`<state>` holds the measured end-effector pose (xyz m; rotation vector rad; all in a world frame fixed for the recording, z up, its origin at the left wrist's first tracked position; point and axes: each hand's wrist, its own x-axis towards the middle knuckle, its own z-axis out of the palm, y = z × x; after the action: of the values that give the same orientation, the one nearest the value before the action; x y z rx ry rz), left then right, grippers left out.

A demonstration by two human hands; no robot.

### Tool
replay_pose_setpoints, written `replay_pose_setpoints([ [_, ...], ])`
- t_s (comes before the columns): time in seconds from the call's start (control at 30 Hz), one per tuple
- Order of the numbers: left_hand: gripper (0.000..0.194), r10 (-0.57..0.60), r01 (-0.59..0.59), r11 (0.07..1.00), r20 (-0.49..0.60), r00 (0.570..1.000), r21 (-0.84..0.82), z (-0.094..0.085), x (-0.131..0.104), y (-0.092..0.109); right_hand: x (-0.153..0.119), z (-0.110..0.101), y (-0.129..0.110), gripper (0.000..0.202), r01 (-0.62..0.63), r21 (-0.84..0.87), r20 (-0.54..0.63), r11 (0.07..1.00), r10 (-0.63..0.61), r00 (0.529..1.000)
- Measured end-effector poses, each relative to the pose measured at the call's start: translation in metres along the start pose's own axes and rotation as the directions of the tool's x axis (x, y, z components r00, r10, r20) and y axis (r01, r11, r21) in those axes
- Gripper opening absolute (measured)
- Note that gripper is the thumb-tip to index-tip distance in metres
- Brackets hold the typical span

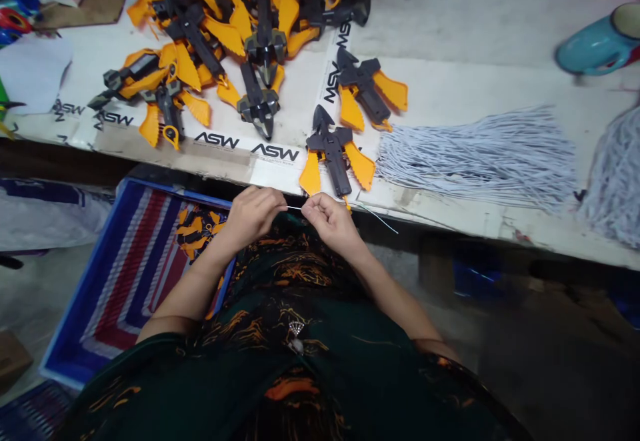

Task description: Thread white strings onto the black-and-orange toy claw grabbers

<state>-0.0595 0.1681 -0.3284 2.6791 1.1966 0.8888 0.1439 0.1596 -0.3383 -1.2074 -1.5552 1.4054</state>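
My left hand point(256, 213) and my right hand point(327, 219) are at the table's front edge, each pinching a thin white cord point(295, 207). The cord is stretched short and straight between my fingertips, and a loose end point(383, 219) trails out to the right of my right hand. Just beyond my hands lies a black plastic piece with orange wings point(334, 155), a small orange loop at its near end close to my right hand. Whether the cord runs through that loop I cannot tell. A second such winged piece point(367, 91) lies behind it.
A heap of the same black-and-orange pieces point(235, 7) covers the table's back left. A bundle of pale cords point(475, 157) lies at right, another bundle point(615, 174) beyond it. A blue mug point(595, 44) stands far right. Below left sits a blue crate point(83, 294) with orange parts.
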Motion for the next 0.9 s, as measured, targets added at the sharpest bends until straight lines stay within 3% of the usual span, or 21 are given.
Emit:
replay_pose_setpoints([
  [0.13,0.015,-0.053,0.059,0.996,0.086,0.995,-0.063,-0.005,-0.001,-0.006,-0.012,-0.008,-0.001,0.014,0.054,-0.116,-0.032,0.992,-0.058,0.998],
  [0.23,0.018,-0.107,0.120,0.990,0.151,0.983,-0.075,-0.009,0.001,-0.014,-0.024,-0.027,-0.001,0.014,0.134,-0.285,-0.156,0.949,-0.184,0.970],
  [0.33,0.024,-0.134,0.148,0.981,0.110,0.985,-0.125,-0.013,0.010,-0.014,-0.034,-0.052,0.008,0.022,0.104,-0.528,-0.288,0.843,-0.293,0.912],
  [0.43,0.026,-0.132,0.136,0.976,0.031,0.991,-0.170,-0.002,0.028,0.000,-0.035,-0.065,0.022,0.018,0.052,-0.680,-0.282,0.732,-0.326,0.902],
  [0.57,0.030,-0.059,0.072,0.990,0.106,0.993,-0.123,0.040,0.060,0.026,-0.025,-0.056,0.032,0.018,0.109,-0.701,-0.211,0.705,-0.351,0.912],
  [0.7,0.036,-0.046,0.067,0.992,0.183,0.982,-0.109,0.072,0.068,0.024,-0.026,-0.053,0.027,0.021,0.161,-0.696,-0.142,0.700,-0.354,0.924],
  [0.8,0.034,-0.067,0.090,0.989,0.192,0.979,-0.115,0.072,0.056,0.010,-0.038,-0.068,0.024,0.019,0.147,-0.696,-0.216,0.703,-0.400,0.890],
  [0.9,0.031,-0.098,0.126,0.983,0.194,0.976,-0.137,0.059,0.044,0.001,-0.049,-0.086,0.024,0.017,0.084,-0.696,-0.379,0.713,-0.464,0.801],
])
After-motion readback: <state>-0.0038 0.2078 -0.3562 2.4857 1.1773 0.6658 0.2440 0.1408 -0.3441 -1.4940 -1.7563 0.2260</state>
